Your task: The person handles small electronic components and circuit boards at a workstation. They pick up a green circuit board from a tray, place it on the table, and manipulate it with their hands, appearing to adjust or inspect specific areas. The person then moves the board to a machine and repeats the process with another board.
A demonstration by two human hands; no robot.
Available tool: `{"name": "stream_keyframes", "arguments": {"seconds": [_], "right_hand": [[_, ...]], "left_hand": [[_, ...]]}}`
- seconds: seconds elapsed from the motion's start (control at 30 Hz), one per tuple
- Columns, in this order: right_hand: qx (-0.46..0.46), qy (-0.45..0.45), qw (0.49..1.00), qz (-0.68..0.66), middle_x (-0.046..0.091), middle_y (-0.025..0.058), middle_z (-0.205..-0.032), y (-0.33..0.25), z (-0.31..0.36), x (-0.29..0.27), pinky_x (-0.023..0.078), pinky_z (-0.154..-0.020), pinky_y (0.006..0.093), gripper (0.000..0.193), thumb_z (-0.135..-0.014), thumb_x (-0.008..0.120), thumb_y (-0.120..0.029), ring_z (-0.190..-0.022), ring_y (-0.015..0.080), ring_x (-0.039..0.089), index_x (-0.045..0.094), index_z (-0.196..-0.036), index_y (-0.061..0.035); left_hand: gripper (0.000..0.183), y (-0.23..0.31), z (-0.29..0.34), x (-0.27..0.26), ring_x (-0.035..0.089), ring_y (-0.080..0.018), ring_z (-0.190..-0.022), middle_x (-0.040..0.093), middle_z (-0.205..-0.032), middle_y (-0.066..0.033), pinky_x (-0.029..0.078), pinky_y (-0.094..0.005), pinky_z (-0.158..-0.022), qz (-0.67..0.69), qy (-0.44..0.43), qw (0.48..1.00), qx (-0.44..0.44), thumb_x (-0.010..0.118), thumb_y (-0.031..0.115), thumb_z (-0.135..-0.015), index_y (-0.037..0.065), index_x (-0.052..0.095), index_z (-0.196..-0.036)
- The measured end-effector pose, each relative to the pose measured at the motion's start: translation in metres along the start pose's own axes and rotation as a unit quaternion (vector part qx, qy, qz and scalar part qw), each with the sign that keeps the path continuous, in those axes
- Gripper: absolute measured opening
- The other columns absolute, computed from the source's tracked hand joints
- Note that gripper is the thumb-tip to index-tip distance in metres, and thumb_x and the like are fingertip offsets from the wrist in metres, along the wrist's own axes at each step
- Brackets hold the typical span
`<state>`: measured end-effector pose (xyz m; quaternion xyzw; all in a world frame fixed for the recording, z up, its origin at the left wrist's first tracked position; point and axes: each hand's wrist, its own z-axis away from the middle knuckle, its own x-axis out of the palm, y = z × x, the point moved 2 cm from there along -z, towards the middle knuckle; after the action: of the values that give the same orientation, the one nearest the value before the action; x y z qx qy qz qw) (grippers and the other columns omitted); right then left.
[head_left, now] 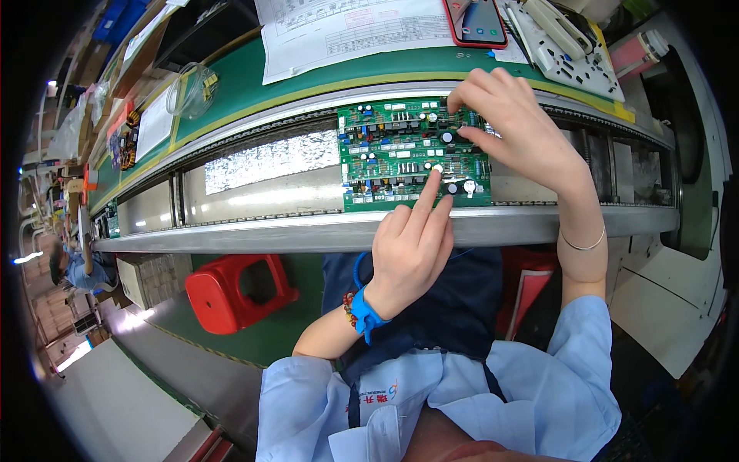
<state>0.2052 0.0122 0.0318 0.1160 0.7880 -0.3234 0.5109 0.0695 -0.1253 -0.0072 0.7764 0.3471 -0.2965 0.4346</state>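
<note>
A green circuit board (385, 165), crowded with capacitors, connectors and other small parts, lies across the metal rails of a conveyor in front of me. My left hand (412, 246) comes over the near rail, its index finger stretched out with the tip on a small part near the board's middle. Its other fingers bend loosely and hold nothing. At the board's far right corner is my right hand (516, 127), thumb and forefinger apart around some parts there. Between them no held thing shows. A black round capacitor (447, 138) stands close to the right thumb.
Beyond the far rail, a green bench carries printed sheets (346, 35), a red-cased phone (476, 21), a white tray of small black parts (570, 54) and a clear container (192, 91). A red stool (231, 296) stands left of me. Another person (81, 266) sits farther left.
</note>
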Motion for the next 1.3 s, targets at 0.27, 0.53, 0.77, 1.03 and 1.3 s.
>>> {"name": "stream_keyframes", "arguments": {"seconds": [0.27,0.53,0.77,1.03,1.3], "right_hand": [[-0.081,-0.120,0.985,-0.094,0.049,0.0024,-0.079,-0.009,0.005,0.002,0.033,-0.077,0.0318,0.010,-0.072,0.066,-0.009,-0.084,0.0209,0.046,0.064,-0.081,-0.0073],[-0.033,0.025,0.999,-0.035,0.055,0.0041,-0.081,0.006,-0.001,-0.009,0.035,-0.078,0.0326,0.009,-0.081,0.057,-0.011,-0.086,0.0208,0.050,0.061,-0.089,-0.0070],[0.012,0.025,0.999,-0.024,0.056,0.0045,-0.076,0.007,-0.001,-0.003,0.036,-0.079,0.0328,0.009,-0.082,0.053,-0.007,-0.082,0.0202,0.052,0.057,-0.090,-0.0076],[0.012,0.014,0.999,-0.030,0.054,0.0039,-0.073,0.007,0.001,-0.004,0.035,-0.079,0.0313,0.009,-0.079,0.052,-0.005,-0.079,0.0192,0.052,0.056,-0.086,-0.0083],[0.002,-0.008,0.999,-0.041,0.055,0.0037,-0.074,0.006,0.002,-0.009,0.035,-0.079,0.0304,0.007,-0.078,0.052,-0.005,-0.078,0.0194,0.051,0.055,-0.083,-0.0085]], "left_hand": [[0.032,0.002,0.001,0.001,0.050,-0.0216,-0.061,0.058,-0.115,-0.0172,0.044,-0.0302,-0.057,0.009,-0.006,1.000,0.021,0.066,-0.002,-0.067,-0.001,0.059,-0.099],[0.038,-0.003,0.008,-0.006,0.056,-0.0232,-0.073,0.058,-0.115,-0.0165,0.046,-0.0316,-0.065,0.027,0.019,0.998,0.045,0.066,-0.001,-0.066,0.000,0.059,-0.103],[0.035,-0.024,0.009,-0.033,0.059,-0.0280,-0.092,0.061,-0.109,-0.0170,0.044,-0.0341,-0.078,0.016,0.104,0.994,0.013,0.061,-0.007,-0.069,0.000,0.059,-0.103],[0.033,-0.029,0.016,-0.032,0.059,-0.0273,-0.088,0.062,-0.106,-0.0157,0.043,-0.0346,-0.079,-0.010,0.104,0.994,0.006,0.059,-0.008,-0.070,0.001,0.059,-0.101],[0.034,-0.031,0.018,-0.030,0.057,-0.0273,-0.092,0.062,-0.109,-0.0144,0.043,-0.0347,-0.082,0.000,0.089,0.996,-0.003,0.060,-0.008,-0.068,0.001,0.059,-0.101]]}}
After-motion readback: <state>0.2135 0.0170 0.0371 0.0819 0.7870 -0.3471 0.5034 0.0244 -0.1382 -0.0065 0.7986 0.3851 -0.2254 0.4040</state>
